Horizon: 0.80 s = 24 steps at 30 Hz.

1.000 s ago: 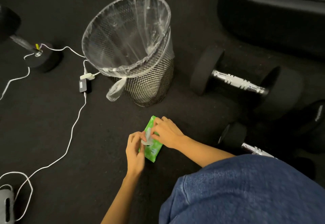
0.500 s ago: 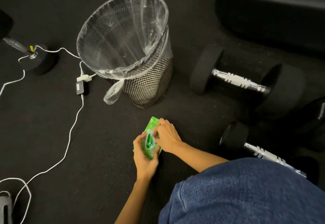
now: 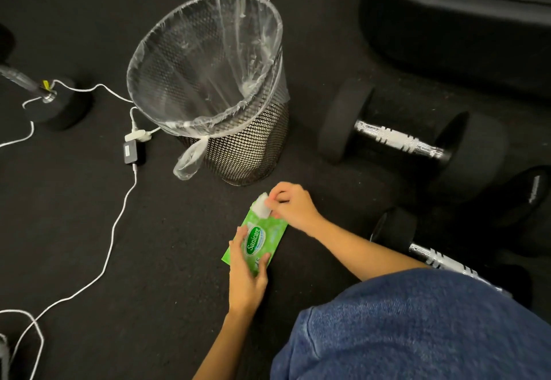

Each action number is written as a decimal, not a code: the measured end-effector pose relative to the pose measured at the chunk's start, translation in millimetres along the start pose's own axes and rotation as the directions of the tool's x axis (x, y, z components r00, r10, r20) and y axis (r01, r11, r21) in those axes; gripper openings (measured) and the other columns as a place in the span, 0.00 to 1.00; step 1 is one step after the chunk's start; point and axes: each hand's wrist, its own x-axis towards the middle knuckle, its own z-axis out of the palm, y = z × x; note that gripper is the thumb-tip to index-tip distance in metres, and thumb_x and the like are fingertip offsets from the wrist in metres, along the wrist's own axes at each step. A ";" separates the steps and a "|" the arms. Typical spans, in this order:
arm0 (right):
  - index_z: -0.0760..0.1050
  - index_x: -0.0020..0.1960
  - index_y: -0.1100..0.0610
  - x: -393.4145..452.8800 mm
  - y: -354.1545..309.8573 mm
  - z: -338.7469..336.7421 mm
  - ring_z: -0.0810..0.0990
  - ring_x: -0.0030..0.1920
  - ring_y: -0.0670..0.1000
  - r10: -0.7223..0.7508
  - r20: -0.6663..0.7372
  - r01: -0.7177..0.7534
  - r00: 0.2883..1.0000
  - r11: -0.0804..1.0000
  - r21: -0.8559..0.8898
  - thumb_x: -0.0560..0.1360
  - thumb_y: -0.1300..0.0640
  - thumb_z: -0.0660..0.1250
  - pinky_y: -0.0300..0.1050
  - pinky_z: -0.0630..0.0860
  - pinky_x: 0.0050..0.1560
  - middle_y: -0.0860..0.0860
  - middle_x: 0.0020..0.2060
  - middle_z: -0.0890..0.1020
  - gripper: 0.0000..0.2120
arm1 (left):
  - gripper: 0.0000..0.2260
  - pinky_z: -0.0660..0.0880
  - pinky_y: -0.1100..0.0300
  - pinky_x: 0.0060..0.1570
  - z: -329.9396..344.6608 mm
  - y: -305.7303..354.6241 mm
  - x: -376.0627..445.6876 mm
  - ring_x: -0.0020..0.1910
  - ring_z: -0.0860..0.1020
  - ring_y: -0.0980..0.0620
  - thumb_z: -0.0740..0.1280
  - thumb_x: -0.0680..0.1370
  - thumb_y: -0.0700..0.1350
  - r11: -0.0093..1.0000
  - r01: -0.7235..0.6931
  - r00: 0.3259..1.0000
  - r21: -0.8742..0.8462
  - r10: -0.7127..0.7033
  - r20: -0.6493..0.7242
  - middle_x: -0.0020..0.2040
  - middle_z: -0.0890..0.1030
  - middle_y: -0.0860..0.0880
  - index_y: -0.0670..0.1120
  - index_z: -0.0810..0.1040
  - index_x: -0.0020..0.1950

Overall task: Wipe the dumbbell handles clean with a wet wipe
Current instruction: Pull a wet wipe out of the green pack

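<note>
Wet wipe [image 3: 262, 208] pinched by right hand [image 3: 293, 205]; left hand [image 3: 247, 272] grips green pack [image 3: 255, 241] on floor.

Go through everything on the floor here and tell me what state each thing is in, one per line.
Wipe pack: flat on the floor, a wipe partly out.
Wet wipe: sticking out of the pack's far end.
Left hand: pressing the pack down.
Right hand: pinching the wipe.
Waste basket: upright, lined with a clear bag.
Far dumbbell: lying on its side, untouched.
Near dumbbell: lying, partly hidden.
</note>
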 end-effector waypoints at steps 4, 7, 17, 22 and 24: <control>0.77 0.45 0.57 5.4 -16.9 -32.6 0.82 0.34 0.50 0.009 0.028 -0.013 1.000 0.990 0.143 0.71 0.66 0.73 0.46 0.82 0.39 0.56 0.34 0.83 0.08 | 0.30 0.48 0.56 0.79 2.3 -6.8 -5.2 0.80 0.55 0.53 0.72 0.76 0.39 0.957 -0.153 0.988 0.245 0.156 0.009 0.79 0.61 0.47 0.46 0.64 0.76; 0.80 0.56 0.57 5.8 -24.7 -56.9 0.83 0.39 0.48 0.017 0.065 -0.027 0.998 0.988 0.154 0.71 0.64 0.74 0.42 0.82 0.40 0.58 0.41 0.86 0.14 | 0.27 0.46 0.52 0.78 3.8 -12.1 -0.9 0.80 0.51 0.49 0.65 0.80 0.40 0.850 -0.294 0.956 0.437 0.252 0.153 0.80 0.59 0.46 0.44 0.62 0.78; 0.83 0.53 0.56 -13.9 -55.0 -126.5 0.83 0.49 0.52 0.106 0.210 -0.092 0.972 0.993 -0.075 0.73 0.67 0.67 0.50 0.83 0.47 0.52 0.41 0.84 0.13 | 0.27 0.43 0.51 0.78 2.9 -12.3 8.6 0.80 0.45 0.55 0.49 0.84 0.55 0.729 -0.372 0.915 0.574 0.186 0.357 0.82 0.49 0.52 0.48 0.49 0.82; 0.82 0.54 0.54 -30.2 -90.2 -180.9 0.85 0.41 0.55 0.098 0.281 -0.010 0.955 0.955 -0.297 0.75 0.64 0.66 0.51 0.83 0.46 0.54 0.41 0.85 0.11 | 0.29 0.43 0.54 0.78 4.3 9.0 11.7 0.80 0.45 0.59 0.40 0.83 0.62 0.798 -0.307 0.938 0.518 0.162 0.307 0.81 0.50 0.56 0.51 0.52 0.81; 0.83 0.53 0.52 -35.8 -100.5 -203.6 0.85 0.43 0.56 0.063 0.253 0.015 0.966 0.955 -0.295 0.75 0.64 0.66 0.51 0.83 0.46 0.55 0.43 0.86 0.11 | 0.27 0.45 0.53 0.78 11.3 38.1 19.5 0.79 0.46 0.62 0.44 0.83 0.61 0.878 -0.269 0.950 0.395 0.175 0.259 0.81 0.53 0.56 0.53 0.53 0.80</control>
